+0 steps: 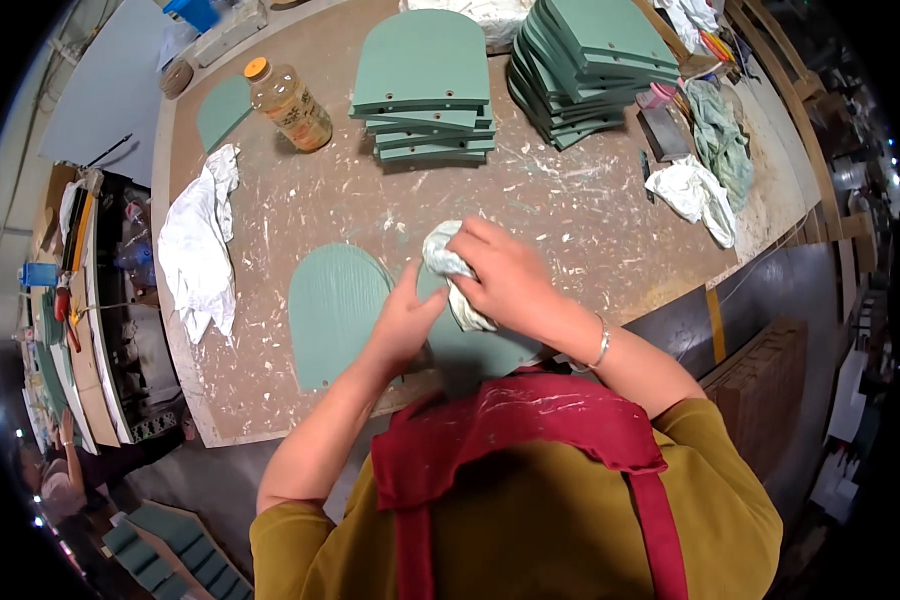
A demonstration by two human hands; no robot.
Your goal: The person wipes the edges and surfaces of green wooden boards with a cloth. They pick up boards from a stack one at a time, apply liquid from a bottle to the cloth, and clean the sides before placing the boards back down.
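Green board, round at one end, flat on the table, right under both hands. Right hand closed around a pale rag, pressing it down onto the board. Left hand just beside it, fingers flat and loose, holding nothing, pinning the board in place. Seems to be the wiping step, with the rag near the middle of the board. Next stroke: calls for a firm push on the rag and a steady hold from the flat hand, so no sliding. Left of the left hand, a crumpled white cloth. Past both hands, a plastic bottle with an orange cap, then two stacks of green boards. Far right of the right hand, more crumpled cloths near the table edge.
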